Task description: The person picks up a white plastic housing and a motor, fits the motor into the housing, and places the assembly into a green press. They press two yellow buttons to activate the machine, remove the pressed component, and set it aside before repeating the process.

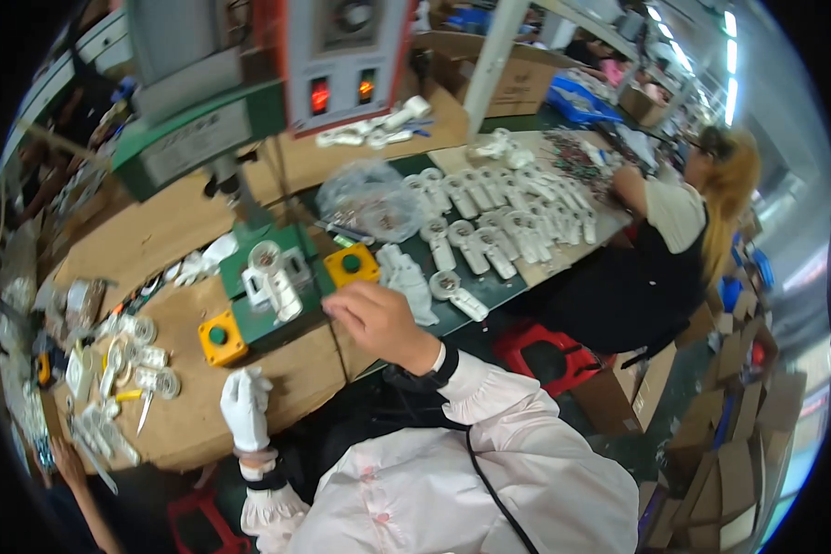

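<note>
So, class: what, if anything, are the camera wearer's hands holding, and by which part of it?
No held object shows in the white-gloved left hand or the bare right hand; both are partly curled, so something small hidden inside cannot be ruled out.

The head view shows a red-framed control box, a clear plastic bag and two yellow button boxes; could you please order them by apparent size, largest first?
1. Red-framed control box, cut off at the top
2. Clear plastic bag
3. Left yellow button box and right yellow button box: too alike to rank
</note>
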`<state>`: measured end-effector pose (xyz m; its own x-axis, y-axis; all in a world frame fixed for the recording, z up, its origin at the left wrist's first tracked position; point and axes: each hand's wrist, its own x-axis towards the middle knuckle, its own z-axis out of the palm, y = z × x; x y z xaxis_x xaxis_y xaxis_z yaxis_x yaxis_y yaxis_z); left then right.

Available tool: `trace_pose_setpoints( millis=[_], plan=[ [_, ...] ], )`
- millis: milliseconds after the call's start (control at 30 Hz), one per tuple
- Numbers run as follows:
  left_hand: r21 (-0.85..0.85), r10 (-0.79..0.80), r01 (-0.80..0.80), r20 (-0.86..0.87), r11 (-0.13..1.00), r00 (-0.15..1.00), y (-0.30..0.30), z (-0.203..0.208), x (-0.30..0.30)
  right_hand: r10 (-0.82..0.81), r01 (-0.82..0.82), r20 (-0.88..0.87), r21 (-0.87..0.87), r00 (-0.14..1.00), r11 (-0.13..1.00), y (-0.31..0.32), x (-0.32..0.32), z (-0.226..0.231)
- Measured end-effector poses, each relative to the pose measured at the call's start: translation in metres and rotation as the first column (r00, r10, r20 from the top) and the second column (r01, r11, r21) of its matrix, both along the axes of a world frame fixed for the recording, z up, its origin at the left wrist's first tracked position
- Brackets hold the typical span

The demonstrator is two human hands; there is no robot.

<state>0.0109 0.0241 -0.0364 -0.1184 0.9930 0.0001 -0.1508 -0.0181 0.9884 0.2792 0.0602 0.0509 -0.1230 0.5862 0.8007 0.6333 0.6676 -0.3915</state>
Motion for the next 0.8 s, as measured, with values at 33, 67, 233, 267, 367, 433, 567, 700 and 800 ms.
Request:
trace_pose_setpoints(
  millis=[33,67,233,267,367,433,567,700,800],
  plan=[
    [-0.002,0.029,-0.029,-0.031,1.0,0.999,0.002,-0.002,0.001,0.007,-0.006,0.031,-0.02,0.999,1.0,-0.005,0.014,-0.006],
    [0.004,0.032,-0.032,-0.043,0.999,0.999,-0.001,-0.003,-0.001,-0.027,0.027,0.042,-0.008,0.999,1.0,-0.013,0.027,-0.009],
    [0.009,0.031,-0.03,-0.033,1.0,0.999,-0.006,-0.001,0.0,-0.204,0.196,-0.032,-0.167,0.979,0.966,-0.049,0.087,-0.033],
    [0.019,0.041,-0.041,-0.03,0.999,0.999,-0.006,-0.004,-0.002,-0.253,0.238,-0.065,-0.179,0.965,0.955,-0.056,0.096,-0.038],
    [0.041,0.065,-0.064,-0.024,0.997,0.998,-0.002,-0.007,-0.001,-0.368,0.326,-0.109,-0.284,0.923,0.902,-0.073,0.115,-0.044],
    [0.041,0.072,-0.072,-0.007,0.997,0.997,-0.001,-0.009,0.001,-0.419,0.357,-0.131,-0.337,0.899,0.871,-0.079,0.119,-0.049],
    [0.041,0.073,-0.073,0.005,0.996,0.997,-0.001,-0.009,-0.001,-0.404,0.34,-0.129,-0.351,0.906,0.873,-0.077,0.115,-0.053],
    [-0.037,0.113,-0.114,-0.026,0.993,0.993,-0.003,-0.009,-0.009,-0.329,0.294,-0.115,-0.247,0.937,0.923,-0.059,0.105,-0.054],
    [-0.006,0.105,-0.106,-0.039,0.994,0.994,-0.009,0.003,0.0,-0.361,0.312,-0.143,-0.283,0.922,0.907,-0.054,0.099,-0.041]
  ],
)
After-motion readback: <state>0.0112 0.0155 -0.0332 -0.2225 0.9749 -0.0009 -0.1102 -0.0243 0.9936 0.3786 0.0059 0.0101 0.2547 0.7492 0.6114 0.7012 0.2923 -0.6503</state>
